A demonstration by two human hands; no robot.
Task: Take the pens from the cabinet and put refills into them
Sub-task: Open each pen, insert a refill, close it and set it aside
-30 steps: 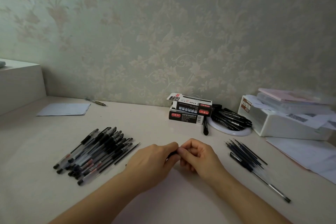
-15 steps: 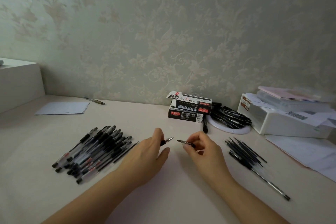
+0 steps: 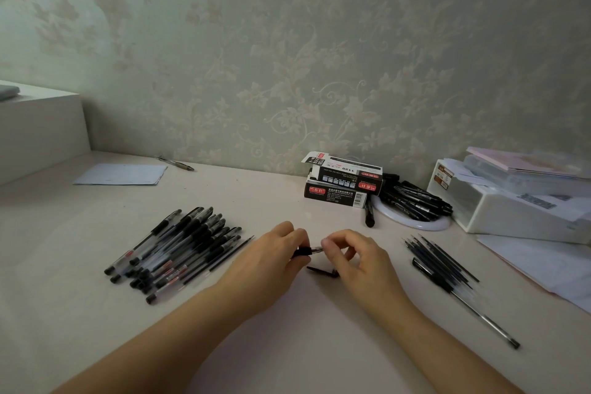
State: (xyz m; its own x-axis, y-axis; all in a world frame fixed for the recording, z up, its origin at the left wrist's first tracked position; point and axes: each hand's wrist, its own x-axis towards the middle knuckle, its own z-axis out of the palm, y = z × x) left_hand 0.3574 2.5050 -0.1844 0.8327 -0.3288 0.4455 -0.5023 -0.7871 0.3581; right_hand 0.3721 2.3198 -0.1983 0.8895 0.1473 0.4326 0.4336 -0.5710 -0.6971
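my left hand (image 3: 271,262) grips a pen (image 3: 305,251); most of the barrel is hidden under my fingers, only the black grip and metal tip show. my right hand (image 3: 355,257) pinches at that tip, and a small black piece (image 3: 321,270) pokes out beneath it, hard to identify. left of the pen: a pile of pens (image 3: 179,249) on the table (image 3: 80,313). right of it: loose refills (image 3: 438,257). behind it: two stacked boxes (image 3: 343,184), contents not visible.
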